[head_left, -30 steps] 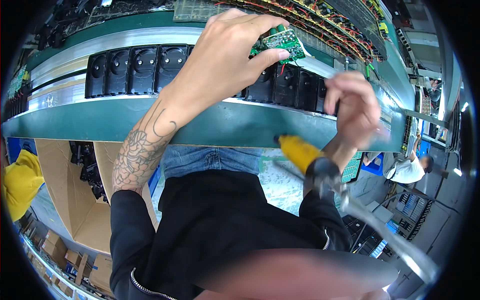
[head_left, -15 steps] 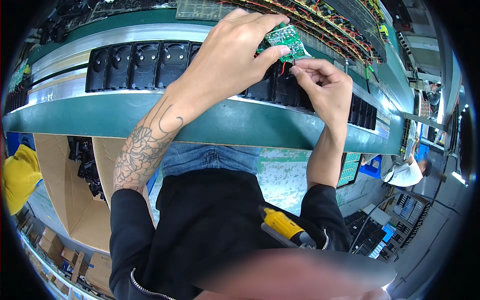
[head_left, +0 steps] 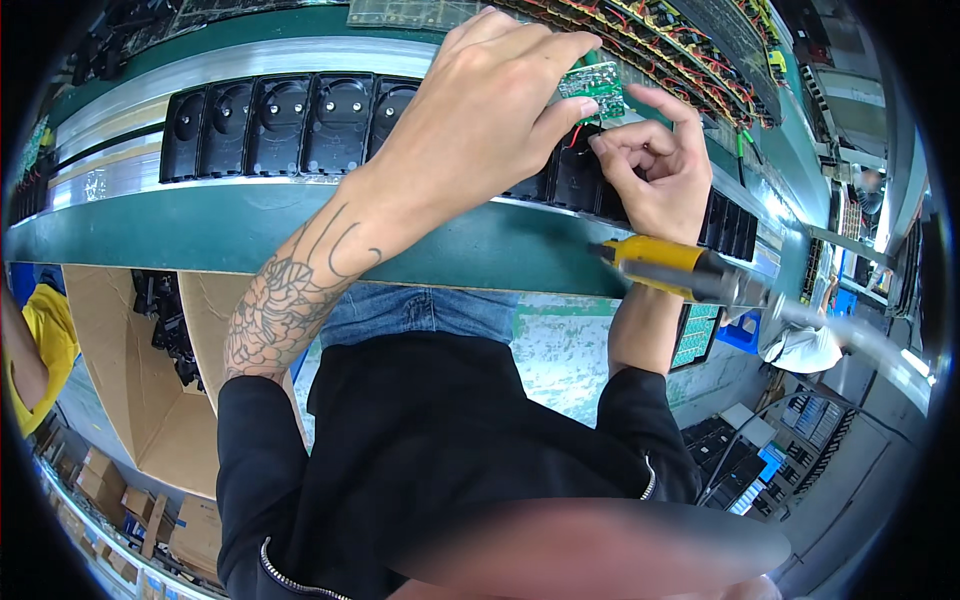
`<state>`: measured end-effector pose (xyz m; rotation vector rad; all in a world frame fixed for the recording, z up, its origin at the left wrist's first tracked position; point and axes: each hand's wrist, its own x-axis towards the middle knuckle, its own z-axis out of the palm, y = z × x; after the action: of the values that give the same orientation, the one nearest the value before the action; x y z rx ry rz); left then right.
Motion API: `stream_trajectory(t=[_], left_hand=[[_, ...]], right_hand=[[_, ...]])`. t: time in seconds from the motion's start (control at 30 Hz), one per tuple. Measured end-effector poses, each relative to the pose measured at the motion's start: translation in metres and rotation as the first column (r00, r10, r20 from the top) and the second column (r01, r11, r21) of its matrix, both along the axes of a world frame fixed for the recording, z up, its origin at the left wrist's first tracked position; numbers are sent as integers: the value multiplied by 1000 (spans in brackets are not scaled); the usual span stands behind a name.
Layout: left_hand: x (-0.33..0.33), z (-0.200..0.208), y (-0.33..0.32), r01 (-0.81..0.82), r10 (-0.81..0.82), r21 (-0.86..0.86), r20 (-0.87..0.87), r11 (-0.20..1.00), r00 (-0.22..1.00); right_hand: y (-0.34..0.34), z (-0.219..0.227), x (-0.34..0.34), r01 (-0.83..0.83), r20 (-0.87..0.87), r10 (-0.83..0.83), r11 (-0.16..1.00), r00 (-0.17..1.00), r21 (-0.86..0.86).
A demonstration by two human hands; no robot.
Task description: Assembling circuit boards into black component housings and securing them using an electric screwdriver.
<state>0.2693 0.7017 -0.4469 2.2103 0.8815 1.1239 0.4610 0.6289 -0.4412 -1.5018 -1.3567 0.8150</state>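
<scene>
At the left, an open cardboard box with black plastic parts stands beside the bench; along the bench runs a row of round-welled black housings; over its middle reaches the left hand, its grip pinching a circuit board between thumb and fingers; hand and board have edged slightly rightward over the last half second; the board is held up near the far side of the row, its green face speckled with silvery solder and turned toward the wearer, a green cylindrical component showing at its upper edge and a short red wire trailing below; just right of it, the right hand has changed pose, the index finger now stretched up beside the board's edge while thumb and other fingers curl close together, though one cannot tell whether this grip pinches a wire; the yellow tool, over the torso a half second ago, has swung up across the right forearm, blurred and in neither hand; the work therefore seems, for now, one of fingers on the board and its wires.
</scene>
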Motion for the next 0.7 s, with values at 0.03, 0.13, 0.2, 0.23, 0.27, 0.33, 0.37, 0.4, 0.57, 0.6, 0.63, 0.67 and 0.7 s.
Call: stream_trajectory(t=[0.03,0.13,0.2,0.23,0.27,0.33,0.37,0.4,0.57,0.6,0.63,0.67,0.7], left_hand=[[0,0,0,1,-1,-20,-10,1000,1000],[1,1,-2,4,-7,-80,-40,997,999],[2,-3,0,6,-6,-28,7,1000,1000],[2,-5,1,7,-8,25,55,1000,998],[3,-8,2,5,-13,79,103,997,995],[3,-7,2,2,-21,131,150,991,988],[3,-5,2,9,-22,112,113,994,993],[2,-1,2,16,-23,93,77,996,997],[0,4,0,12,-11,40,-18,999,1000],[0,4,-1,5,-4,32,-29,999,1000],[0,4,-1,-1,2,25,-40,1000,999],[0,3,-1,-2,3,25,-40,1000,999],[1,0,-1,-3,3,18,-2,1000,1000]], right_hand=[[0,0,0,4,-5,-4,1000,1000,3],[-1,2,-1,16,-16,-16,1000,1000,11],[-1,2,-2,12,-19,-12,1000,1000,7],[-1,3,-3,10,-21,-10,1000,1000,5],[-1,3,-3,8,-23,-8,1000,1000,4],[-1,3,-3,6,-25,-6,1000,1000,1],[-1,3,-2,1,-28,-1,1000,1000,7],[-1,3,-2,-5,-30,5,1000,1000,14],[-2,2,-2,-10,-24,11,999,1000,31],[-2,2,-3,-7,-18,7,999,1000,33],[-2,2,-4,-3,-13,4,999,1000,35],[-2,2,-4,-4,-12,5,999,1000,35],[-1,1,-4,-2,-6,3,999,1000,38]])
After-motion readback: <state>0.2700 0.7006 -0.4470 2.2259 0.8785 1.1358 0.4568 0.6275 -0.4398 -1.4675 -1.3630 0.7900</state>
